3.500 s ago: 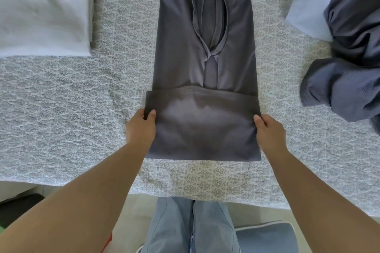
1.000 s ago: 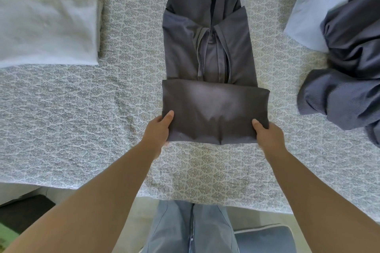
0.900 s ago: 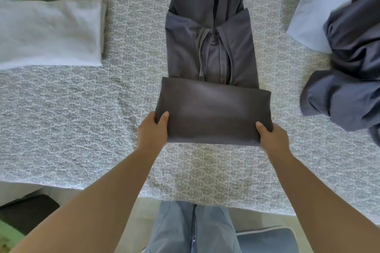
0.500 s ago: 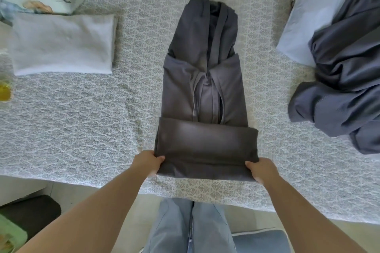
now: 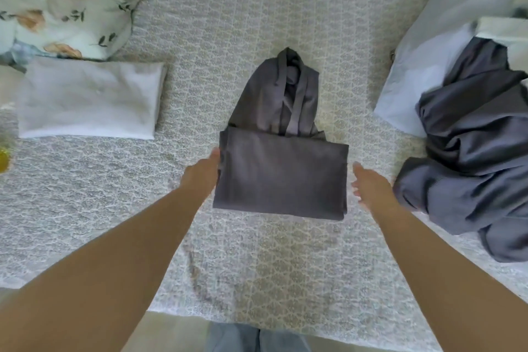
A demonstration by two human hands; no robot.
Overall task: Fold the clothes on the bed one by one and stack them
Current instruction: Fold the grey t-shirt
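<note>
A dark grey cloth garment [image 5: 281, 177], folded into a thick rectangular bundle with its narrower unfolded hood end reaching away from the person, lies in the middle of the bed's grey-and-white patterned quilted cover [image 5: 257, 23]. Both bare forearms reach forward over the near edge of the bed toward this garment.

The left hand [image 5: 201, 173] sits against the garment's left edge, fingertips touching the upper left corner of the folded bundle; motion blur hides whether the fingers pinch the cloth or only rest on it. The right hand [image 5: 368, 183] hovers just beside the garment's right edge, clear of the cloth, with fingers spread loosely and holding nothing.

Left of the garment, well apart from it, lies a folded white cloth rectangle [image 5: 88, 100], and beyond that a pale floral-print pillow [image 5: 65, 11]. Right of the garment sits a loose heap of dark grey-blue clothes [image 5: 471, 151], partly draped over a light blue pillow [image 5: 423, 66]. Below the bed's near edge, blue trouser legs [image 5: 257, 338] show.
</note>
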